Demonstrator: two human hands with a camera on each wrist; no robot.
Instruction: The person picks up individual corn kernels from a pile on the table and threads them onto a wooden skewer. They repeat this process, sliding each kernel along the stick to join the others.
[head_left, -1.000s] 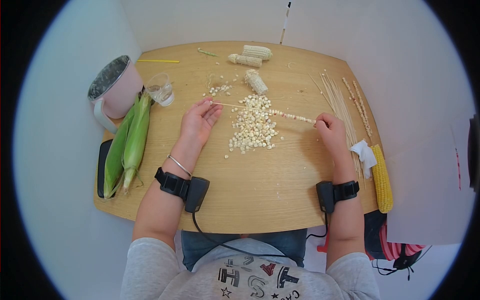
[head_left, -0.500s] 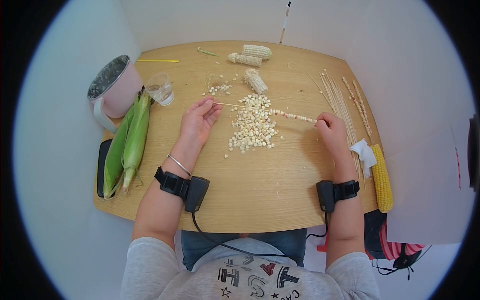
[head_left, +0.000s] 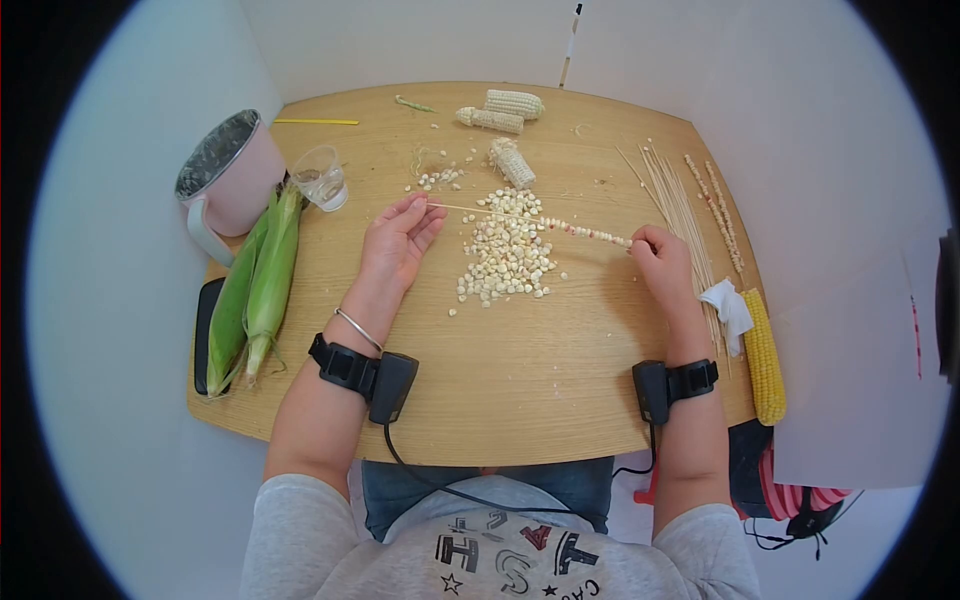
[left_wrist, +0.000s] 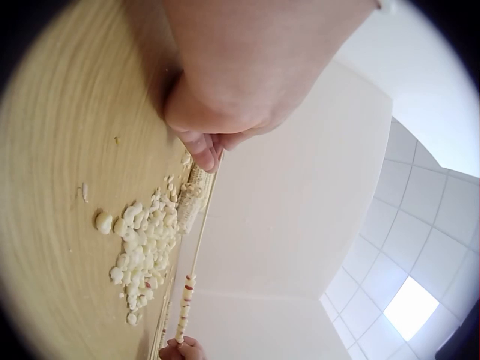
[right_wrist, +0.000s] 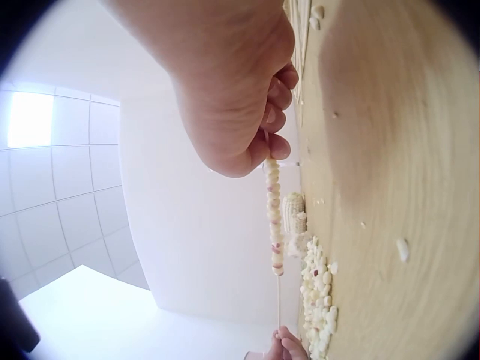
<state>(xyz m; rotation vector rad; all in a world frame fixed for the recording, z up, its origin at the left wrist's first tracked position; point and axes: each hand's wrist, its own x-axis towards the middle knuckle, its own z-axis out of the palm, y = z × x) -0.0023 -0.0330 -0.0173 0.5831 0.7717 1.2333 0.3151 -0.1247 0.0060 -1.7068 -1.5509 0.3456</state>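
A thin wooden skewer [head_left: 480, 211] is stretched between both hands above a pile of pale corn kernels [head_left: 507, 262]. My left hand [head_left: 398, 245] pinches its bare end between thumb and finger. My right hand [head_left: 664, 266] pinches the other end, with its fingers curled. Threaded kernels [head_left: 585, 232], some reddish, cover the part near the right hand. In the right wrist view the row of kernels [right_wrist: 273, 217] begins right at the fingertips of the right hand [right_wrist: 240, 97]. The left wrist view shows bare stick beside the left hand [left_wrist: 225, 90].
Stripped cobs [head_left: 512, 163] lie behind the pile. At the left are a pink mug [head_left: 232, 175], a clear cup [head_left: 322, 180] and green husked corn [head_left: 270, 285]. At the right are loose skewers [head_left: 680, 205], two filled skewers [head_left: 724, 215], a tissue [head_left: 730, 305] and yellow corn [head_left: 764, 360].
The tip of the skewer at my left fingers has shifted very slightly. Otherwise both hands keep their hold in nearly the same place.
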